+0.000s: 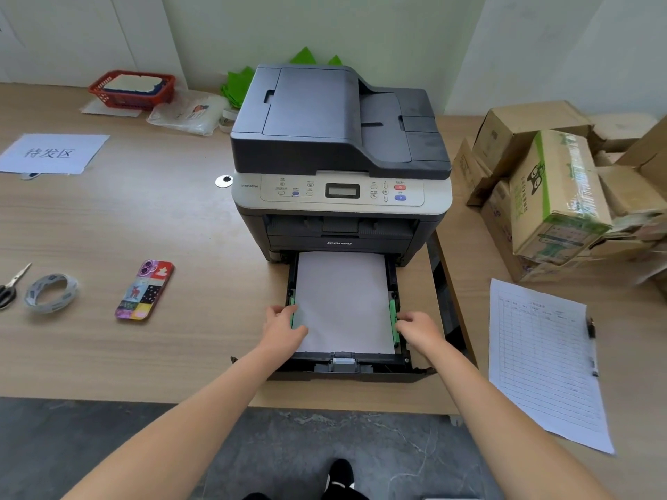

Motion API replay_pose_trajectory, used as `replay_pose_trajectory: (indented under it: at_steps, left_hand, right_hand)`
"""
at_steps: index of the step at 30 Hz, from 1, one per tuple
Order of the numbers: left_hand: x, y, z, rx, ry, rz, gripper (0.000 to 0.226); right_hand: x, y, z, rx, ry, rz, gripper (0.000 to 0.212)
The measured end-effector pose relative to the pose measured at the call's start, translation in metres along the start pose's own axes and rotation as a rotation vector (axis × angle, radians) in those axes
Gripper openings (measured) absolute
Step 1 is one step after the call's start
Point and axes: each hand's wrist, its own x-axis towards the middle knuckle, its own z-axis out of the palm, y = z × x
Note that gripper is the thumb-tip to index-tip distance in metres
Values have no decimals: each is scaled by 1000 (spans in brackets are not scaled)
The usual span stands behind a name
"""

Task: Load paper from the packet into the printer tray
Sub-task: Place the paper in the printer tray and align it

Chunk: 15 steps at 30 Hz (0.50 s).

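Observation:
A grey and black printer [339, 138] stands on the wooden table. Its black paper tray [346, 368] is pulled out toward me. A stack of white paper [344, 301] lies flat inside the tray. My left hand [283, 328] grips the green side guide [293, 312] on the tray's left edge, with fingers partly over the paper. My right hand [417, 330] pinches the green side guide [394, 321] on the right edge. No paper packet can be seen.
A phone [144, 290], tape roll [50, 292] and scissors [11, 286] lie left of the printer. A printed form [541, 359] with a pen [592, 341] lies on the right. Cardboard boxes [552, 196] are stacked at the right; a red basket [131, 89] stands at the back left.

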Motion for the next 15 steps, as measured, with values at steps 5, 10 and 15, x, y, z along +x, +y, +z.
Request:
replay_pose_trajectory:
  at_steps: [5,10,15]
  left_hand:
    - [-18,-16,-17,72,-193,200,77]
    - [-22,-18,-11,579,-376,275,115]
    - [-18,-17,-7,674,-116,332,105]
  right_hand:
    - [-5,12,-15,-17,-173,-89,74]
    - [-8,16,-10,-210,-408,-43,118]
    - [-8,13,-7,-427,-423,-87,129]
